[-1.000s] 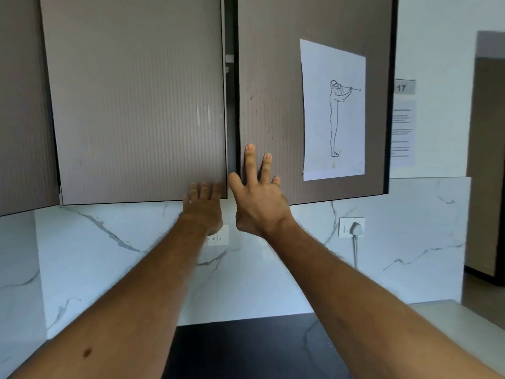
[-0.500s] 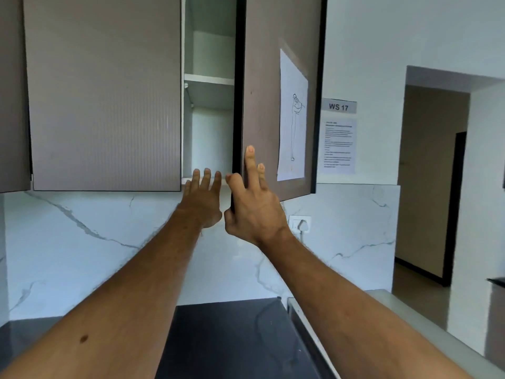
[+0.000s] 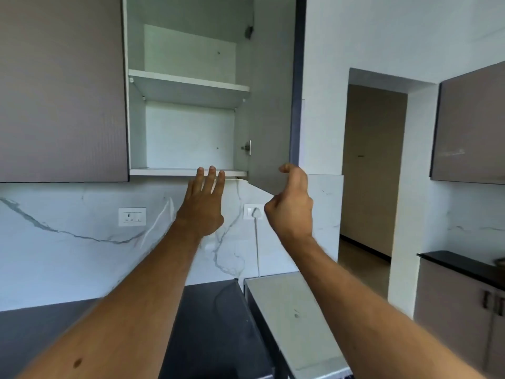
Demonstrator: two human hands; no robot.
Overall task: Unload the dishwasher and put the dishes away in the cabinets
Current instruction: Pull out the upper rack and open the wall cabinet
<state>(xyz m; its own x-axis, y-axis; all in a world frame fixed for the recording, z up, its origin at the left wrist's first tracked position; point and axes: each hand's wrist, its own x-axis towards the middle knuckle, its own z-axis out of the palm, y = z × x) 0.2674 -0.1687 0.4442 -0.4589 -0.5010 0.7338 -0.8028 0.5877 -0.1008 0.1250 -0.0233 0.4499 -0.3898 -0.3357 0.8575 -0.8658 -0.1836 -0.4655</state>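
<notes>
The upper cabinet stands open, its two white shelves bare. Its right door is swung out to the right, so I see its grey inner face. My left hand is raised with straight fingers, the tips just in front of the bottom shelf's edge. My right hand is at the door's lower outer corner with fingers loosely curled; no firm hold on the door shows. No dishes are in view.
The neighbouring cabinet door on the left is closed. Below lie a black countertop and a grey appliance top. A wall socket and a plugged socket sit on the marble backsplash. A doorway opens at right.
The right cabinet door has swung from nearly closed to fully open, my right hand moving right with it. My left hand stayed under the shelf edge. My view has turned right.
</notes>
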